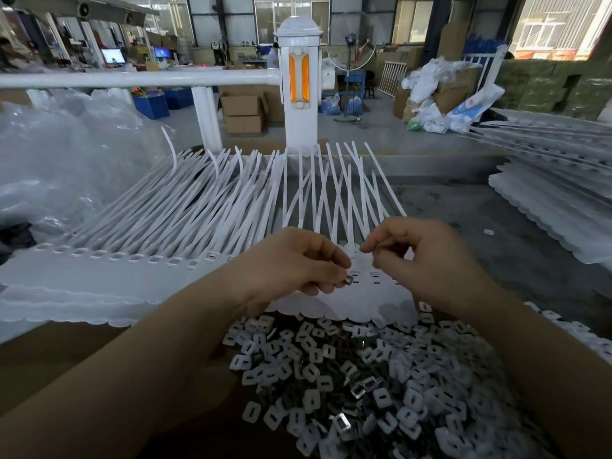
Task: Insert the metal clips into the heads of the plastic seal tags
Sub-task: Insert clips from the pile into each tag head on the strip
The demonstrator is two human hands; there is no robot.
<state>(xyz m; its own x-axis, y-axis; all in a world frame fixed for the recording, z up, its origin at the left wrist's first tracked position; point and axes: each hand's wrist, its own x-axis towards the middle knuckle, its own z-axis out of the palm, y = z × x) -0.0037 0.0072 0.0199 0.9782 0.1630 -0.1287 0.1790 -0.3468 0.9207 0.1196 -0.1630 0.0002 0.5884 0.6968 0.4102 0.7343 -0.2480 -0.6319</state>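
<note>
Pinching a small metal clip between thumb and curled fingertips, the left hand hovers just above the heads of the white plastic seal tags that lie in a joined strip across the tabletop. The right hand is beside it, its fingers curled with forefinger and thumb brought together near a tag head; whether they hold anything I cannot tell. Several heads under the two hands show dark slots, while the row of heads farther left shows open square holes. The long tails of the tags fan away from the person toward a white post with an orange reflector. Nearest the camera, below both forearms, a heap of loose clips mixes white squarish pieces with shiny metal ones, lying in what looks like a brown cardboard box. More strips of tags are stacked at the right, well apart from the hands, and crumpled clear plastic bags sit at the left.
</note>
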